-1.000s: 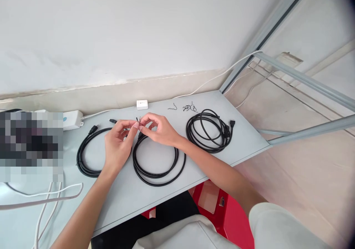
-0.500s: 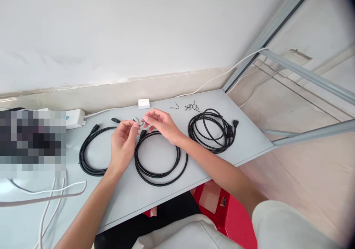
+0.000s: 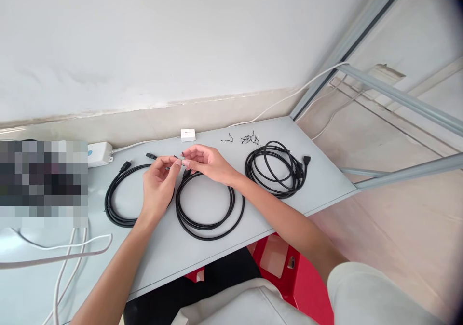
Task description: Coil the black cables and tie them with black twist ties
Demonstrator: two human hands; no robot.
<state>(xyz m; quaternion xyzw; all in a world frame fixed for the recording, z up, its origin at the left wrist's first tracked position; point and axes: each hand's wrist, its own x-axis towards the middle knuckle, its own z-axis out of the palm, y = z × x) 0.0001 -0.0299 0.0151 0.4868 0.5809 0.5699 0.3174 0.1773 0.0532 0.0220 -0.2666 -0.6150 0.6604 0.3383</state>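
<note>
Black twist tie (image 3: 180,159) in closed fingertip grip of left hand (image 3: 158,186) and right hand (image 3: 209,164)

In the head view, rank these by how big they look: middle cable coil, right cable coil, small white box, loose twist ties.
1. middle cable coil, though it lies nearer the camera, so its lead is unsure.
2. right cable coil.
3. small white box and loose twist ties: too alike to rank.
</note>
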